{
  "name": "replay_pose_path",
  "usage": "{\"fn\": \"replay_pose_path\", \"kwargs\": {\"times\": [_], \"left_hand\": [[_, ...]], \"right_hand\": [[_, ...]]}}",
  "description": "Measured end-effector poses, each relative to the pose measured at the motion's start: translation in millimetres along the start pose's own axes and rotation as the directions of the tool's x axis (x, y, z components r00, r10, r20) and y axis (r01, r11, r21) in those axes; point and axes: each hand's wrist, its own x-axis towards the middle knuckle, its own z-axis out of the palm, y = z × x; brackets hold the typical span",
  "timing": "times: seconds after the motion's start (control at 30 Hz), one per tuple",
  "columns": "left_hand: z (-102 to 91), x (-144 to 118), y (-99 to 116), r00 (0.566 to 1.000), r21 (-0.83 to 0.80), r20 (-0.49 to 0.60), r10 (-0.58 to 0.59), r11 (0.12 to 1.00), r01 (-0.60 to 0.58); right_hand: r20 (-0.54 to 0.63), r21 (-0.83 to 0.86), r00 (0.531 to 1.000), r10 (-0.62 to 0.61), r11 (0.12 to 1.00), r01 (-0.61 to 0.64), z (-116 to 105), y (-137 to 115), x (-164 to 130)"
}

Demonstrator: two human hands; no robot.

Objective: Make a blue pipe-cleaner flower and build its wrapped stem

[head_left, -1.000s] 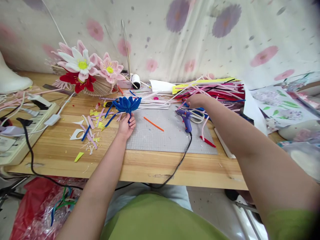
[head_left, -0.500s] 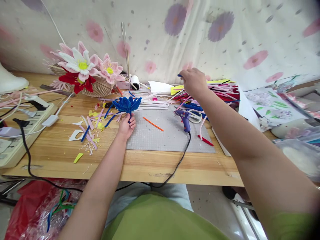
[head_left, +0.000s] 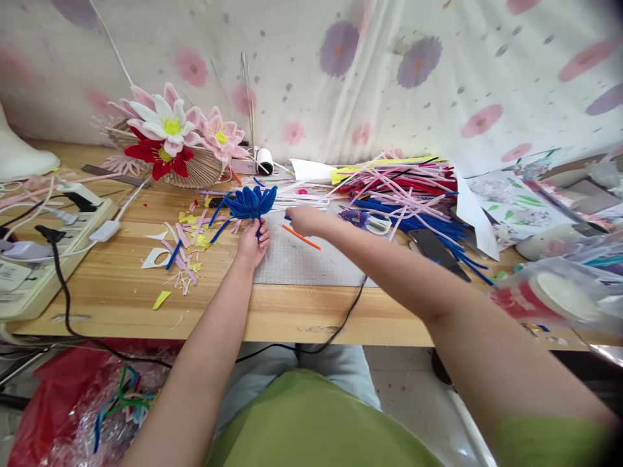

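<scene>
Blue flower (head_left: 250, 202) was found held upright by its stem in L. hand (head_left: 253, 244), fingers closed, at L. edge of grey mat (head_left: 292, 271) on worktop (head_left: 287, 316). R. hand (head_left: 305, 222) was noted nr. flower, fingers narrowed on small blue piece (head_left: 288, 218), mostly hidden. Orange strip (head_left: 302, 238) was seen on mat; glue gun (head_left: 355, 217) was part. obscured by R. forearm.

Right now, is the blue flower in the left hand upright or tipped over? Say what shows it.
Upright: the blue flower opens upward above the left hand, which holds its stem beneath.
</scene>
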Motion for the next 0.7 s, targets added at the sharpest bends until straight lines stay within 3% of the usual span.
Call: {"fn": "replay_pose_path", "kwargs": {"times": [0.1, 0.17, 0.27, 0.37, 0.43, 0.5, 0.6, 0.63, 0.7], "left_hand": [[-0.4, 0, -3, 1.0, 0.032, -0.007, 0.012, 0.999, -0.012], [-0.5, 1, -5, 1.0, 0.057, -0.005, 0.004, 0.998, -0.004], [0.3, 2, -7, 1.0, 0.08, -0.003, -0.018, 0.997, 0.018], [2.0, 2, -8, 0.999, 0.089, 0.001, -0.032, 0.996, 0.032], [2.6, 3, -8, 0.999, 0.094, -0.002, -0.035, 0.995, 0.035], [2.4, 4, -8, 0.999, 0.101, -0.01, -0.032, 0.994, 0.032], [1.1, 6, -9, 1.0, 0.117, -0.017, -0.023, 0.993, 0.025], [0.6, 6, -9, 1.0, 0.121, -0.018, -0.022, 0.992, 0.024], [0.1, 7, -9, 1.0, 0.127, -0.019, -0.021, 0.992, 0.023]], "right_hand": [[-0.082, 0.202, 0.992, 0.094, 0.976, -0.076, 45, 4, 3], [-0.2, 0.291, 0.976, 0.092, 0.956, -0.031, 52, 14, -3], [-0.233, 0.387, 0.96, 0.156, 0.92, -0.056, 23, 47, -22], [-0.138, 0.438, 0.973, 0.183, 0.893, -0.106, -21, 100, -33], [-0.099, 0.434, 0.968, 0.231, 0.885, -0.168, -37, 138, -30], [-0.005, 0.374, 0.958, 0.288, 0.889, -0.265, -36, 171, -21], [0.123, 0.361, 0.941, 0.316, 0.869, -0.339, -12, 203, -5], [0.12, 0.38, 0.945, 0.305, 0.865, -0.327, -3, 211, -1], [-0.002, 0.365, 0.949, 0.316, 0.883, -0.293, 11, 224, 7]]}}
